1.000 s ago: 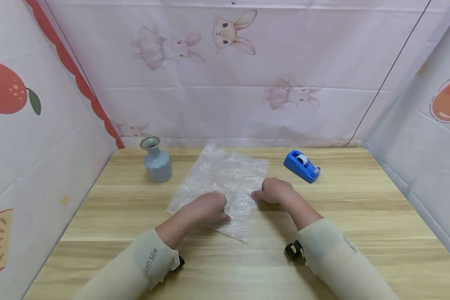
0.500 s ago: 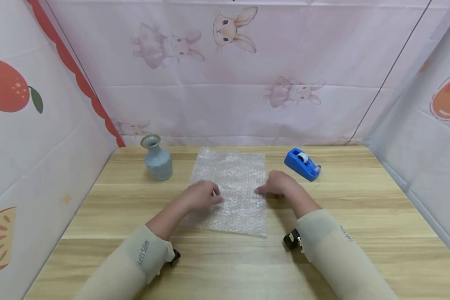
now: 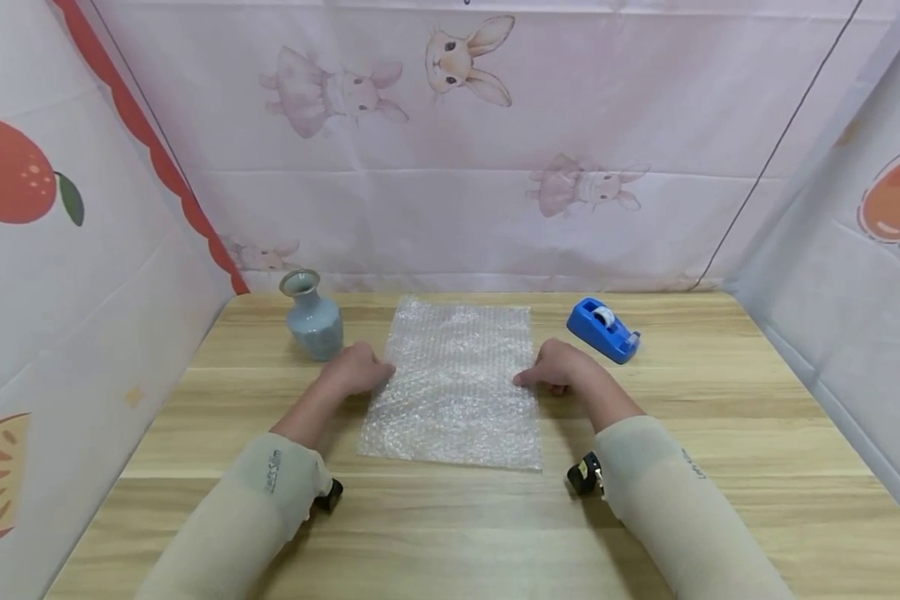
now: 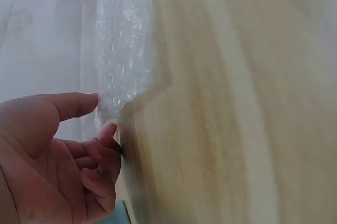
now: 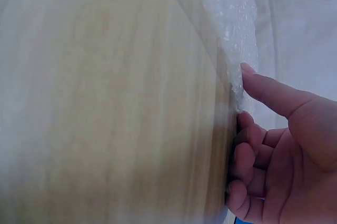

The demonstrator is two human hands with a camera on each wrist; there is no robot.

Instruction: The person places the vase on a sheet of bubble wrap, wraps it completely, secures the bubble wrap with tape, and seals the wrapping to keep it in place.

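Observation:
A clear sheet of bubble wrap (image 3: pixel 457 392) lies spread on the wooden table, its near edge slightly wider than the far one. At its left edge, my left hand (image 3: pixel 356 369) pinches the wrap between thumb and index finger; the other fingers are curled below, as the left wrist view shows. Opposite, my right hand (image 3: pixel 562 367) holds the right edge the same way, thumb on top and curled fingers (image 5: pixel 245 155) beneath. A pale blue ceramic vase (image 3: pixel 315 321) stands upright just beyond the left hand.
A blue tape dispenser (image 3: pixel 603 330) with a roll of tape sits at the back right, beyond the right hand. Fabric backdrops printed with rabbits (image 3: pixel 457 62) and fruit enclose the back and sides of the wooden table (image 3: pixel 450 542).
My left hand has moved left from over the wrap to its left edge. The sheet has turned from slanted to nearly straight and lies flatter. My right hand stays at the right edge.

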